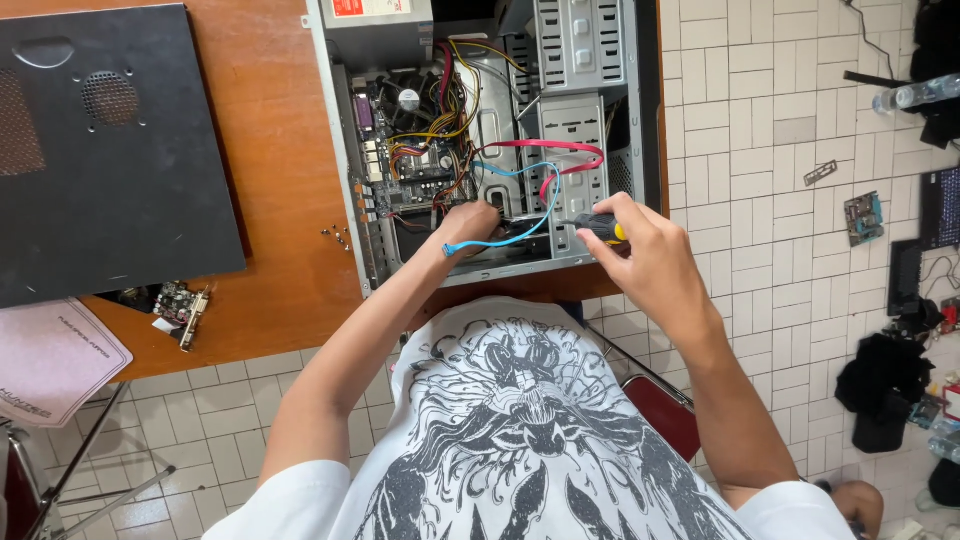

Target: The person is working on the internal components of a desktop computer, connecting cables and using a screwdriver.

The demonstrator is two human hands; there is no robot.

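At the far left, a pink mat (55, 360) lies at the edge of the wooden desk (285, 150), and above it rests a black side panel (110, 150) with round vent holes. Just below the panel is a small circuit card (182, 308), and a few loose screws (337, 236) lie on the bare wood near the case. Under the desk the floor (200, 420) is of pale tiles, with thin chair legs over it.

The open computer case (480, 130) lies on its side on the desk — inside are the board, a fan and many coloured wires. The left hand (468, 220) reaches into the lower part of the case, fingers curled closed near a blue cable (510, 240); what they grip, I cannot tell. A red cable (560, 150) loops above it.

The right hand (640, 250) is just beside, at the lower edge of the case — its fingers are closed around a screwdriver (598, 228) with a black and yellow handle.

To the right the tiled floor continues, with a bottle (915, 95), a green board (862, 217) and dark clutter (890, 390) well apart from the desk.
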